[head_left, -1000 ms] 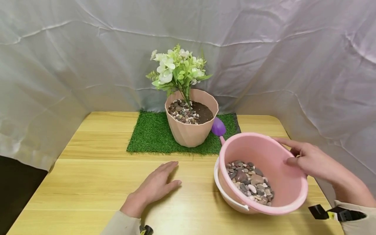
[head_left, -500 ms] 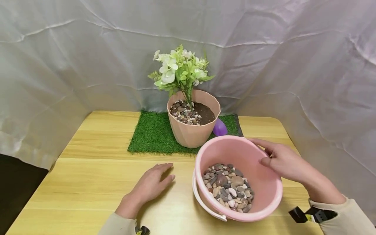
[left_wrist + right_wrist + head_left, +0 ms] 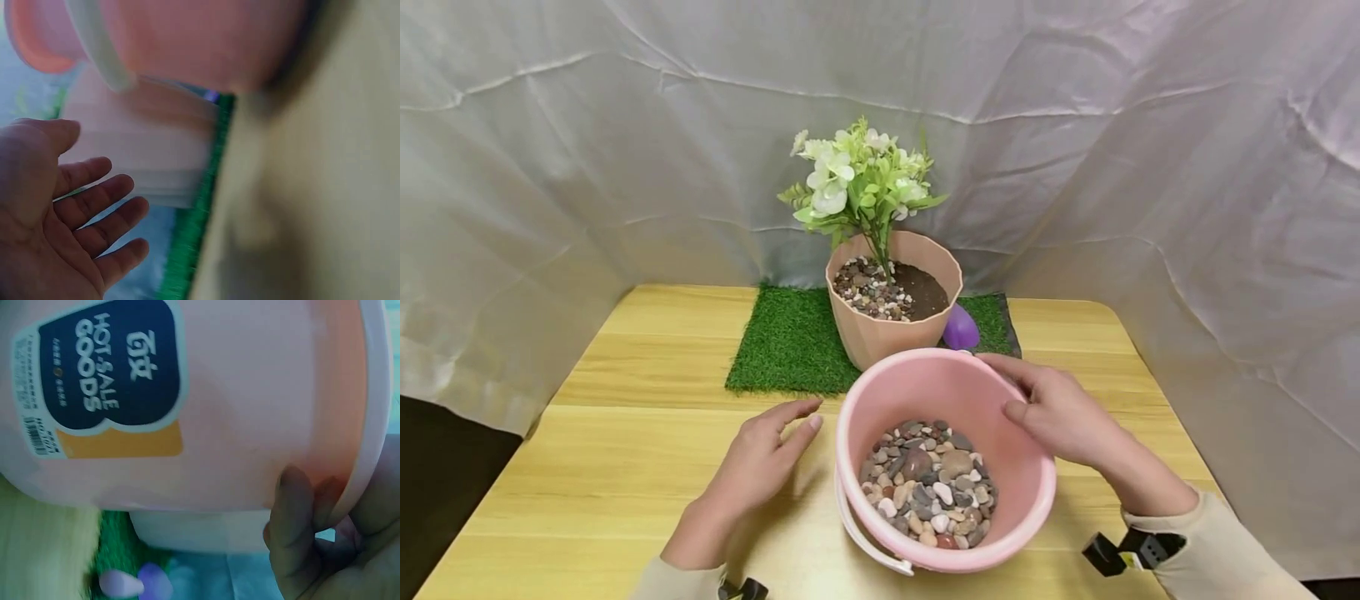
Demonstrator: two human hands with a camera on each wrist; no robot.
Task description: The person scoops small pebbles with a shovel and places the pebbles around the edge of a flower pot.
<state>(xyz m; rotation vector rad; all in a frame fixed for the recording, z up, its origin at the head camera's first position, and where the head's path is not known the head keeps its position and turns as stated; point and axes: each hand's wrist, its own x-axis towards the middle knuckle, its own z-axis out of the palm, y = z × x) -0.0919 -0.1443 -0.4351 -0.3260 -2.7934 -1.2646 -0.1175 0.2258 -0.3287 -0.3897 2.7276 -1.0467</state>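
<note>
My right hand grips the right rim of a pink bucket, thumb inside and fingers outside. Mixed pebbles cover the bucket's bottom, and its white handle hangs down on the left side. In the right wrist view a dark label shows on the bucket's outer wall. Left of the bucket, my left hand holds nothing; its fingers are spread and relaxed, the palm facing the bucket. Behind stands a peach flower pot with white flowers, pebbles over its left part and bare soil on the right.
The pot stands on a green turf mat at the back of the wooden table. A purple scoop lies right of the pot, partly hidden behind the bucket. Grey cloth hangs round the back and sides.
My right hand has carried the bucket leftward to the middle, in front of the pot, hiding the scoop's handle. My left hand has shifted slightly left and turned its palm toward the bucket.
</note>
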